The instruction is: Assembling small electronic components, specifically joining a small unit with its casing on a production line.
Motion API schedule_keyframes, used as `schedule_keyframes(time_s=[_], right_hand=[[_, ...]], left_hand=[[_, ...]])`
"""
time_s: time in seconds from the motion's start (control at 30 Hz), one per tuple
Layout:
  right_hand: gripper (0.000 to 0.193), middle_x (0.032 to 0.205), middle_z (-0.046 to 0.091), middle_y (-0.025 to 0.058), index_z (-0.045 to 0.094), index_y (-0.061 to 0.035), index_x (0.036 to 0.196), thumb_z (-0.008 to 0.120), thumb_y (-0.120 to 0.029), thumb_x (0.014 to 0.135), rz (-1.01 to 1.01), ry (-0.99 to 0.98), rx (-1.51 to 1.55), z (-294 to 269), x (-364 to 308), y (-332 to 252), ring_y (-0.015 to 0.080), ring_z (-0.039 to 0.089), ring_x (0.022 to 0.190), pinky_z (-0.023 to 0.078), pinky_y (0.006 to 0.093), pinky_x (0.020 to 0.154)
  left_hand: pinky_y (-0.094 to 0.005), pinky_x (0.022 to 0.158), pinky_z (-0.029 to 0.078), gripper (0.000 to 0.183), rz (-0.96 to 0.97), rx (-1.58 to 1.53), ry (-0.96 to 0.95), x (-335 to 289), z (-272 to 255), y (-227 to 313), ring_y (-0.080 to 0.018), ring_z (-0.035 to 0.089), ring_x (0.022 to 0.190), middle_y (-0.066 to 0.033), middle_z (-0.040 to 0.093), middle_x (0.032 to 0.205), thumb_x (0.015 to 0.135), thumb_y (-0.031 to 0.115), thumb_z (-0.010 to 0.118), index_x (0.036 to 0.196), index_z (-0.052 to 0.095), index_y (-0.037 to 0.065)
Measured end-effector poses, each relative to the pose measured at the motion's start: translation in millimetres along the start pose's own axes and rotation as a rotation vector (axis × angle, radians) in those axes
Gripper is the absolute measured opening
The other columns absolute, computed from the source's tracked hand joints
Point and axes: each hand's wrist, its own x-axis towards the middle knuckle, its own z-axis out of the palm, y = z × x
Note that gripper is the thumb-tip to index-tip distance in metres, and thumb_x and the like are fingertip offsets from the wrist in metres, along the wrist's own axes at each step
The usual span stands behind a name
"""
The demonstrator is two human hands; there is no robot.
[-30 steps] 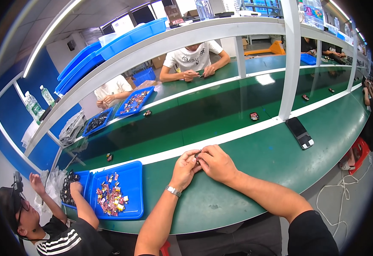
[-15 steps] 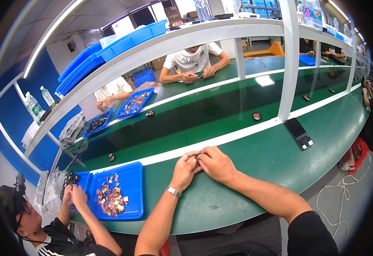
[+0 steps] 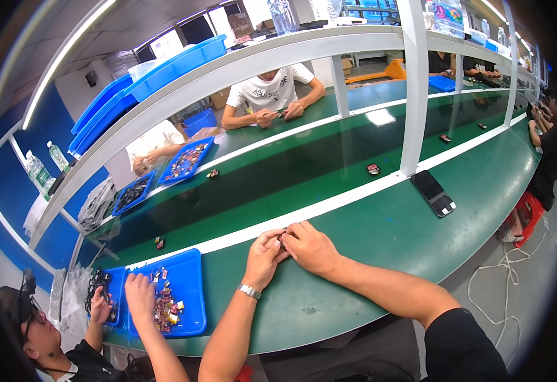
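Over the green worktop [image 3: 380, 239], my left hand [image 3: 263, 260] and my right hand [image 3: 313, 249] meet fingertip to fingertip. Both are closed in a pinch around a small dark piece, mostly covered by the fingers, so its kind cannot be made out. A blue tray [image 3: 197, 290] of small red, white and yellow parts [image 3: 166, 307] lies left of my hands. Farther off to the right, a black phone-like slab [image 3: 432, 193] rests on the worktop.
A co-worker's hand [image 3: 140, 294] is over the blue tray; black cables [image 3: 100, 290] fill another tray beside it. A white upright post [image 3: 415, 95] rises beyond my hands. Small assemblies [image 3: 373, 169] lie on the dark green belt [image 3: 291, 184]. Another person [image 3: 272, 95] sits opposite.
The co-worker at left has parted their hands, one moving right over the tray of small parts. My hands keep their pinch together. The whole view has shifted slightly.
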Motion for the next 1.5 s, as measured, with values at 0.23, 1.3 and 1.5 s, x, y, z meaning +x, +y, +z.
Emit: schedule_keyframes(time_s=[0.23,1.3,1.5], right_hand=[[0.013,0.093,0.058,0.0054,0.063,-0.0046,0.087,0.07,-0.005,0.076,0.038,0.044,0.093,-6,5,-1,0.0243,0.058,0.085,0.054,0.0361,0.067],[0.017,0.091,0.062,0.0132,0.062,-0.0017,0.096,0.065,-0.002,0.08,0.322,0.032,0.522,-11,8,-5,0.0291,0.064,0.082,0.053,0.0377,0.069],[0.014,0.091,0.063,0.0089,0.063,-0.0024,0.095,0.066,0.0,0.081,0.155,0.05,0.371,-11,8,-3,0.0202,0.065,0.076,0.054,0.0317,0.065]], left_hand=[[-0.0361,0.089,0.052,0.027,0.024,0.043,0.04,1,11,2,-0.0173,0.062,0.103,-0.0087,0.063,0.115,0.096,0.007,0.057,0.123,0.052,0.004],[-0.029,0.078,0.056,0.021,0.127,0.176,0.077,0,11,-1,-0.0157,0.064,0.097,-0.0108,0.064,0.112,0.095,0.001,0.058,0.115,0.055,0.0],[-0.0274,0.077,0.056,0.021,0.112,0.132,0.056,2,5,-4,-0.0144,0.065,0.093,-0.0095,0.066,0.107,0.095,0.001,0.058,0.116,0.055,0.0]])
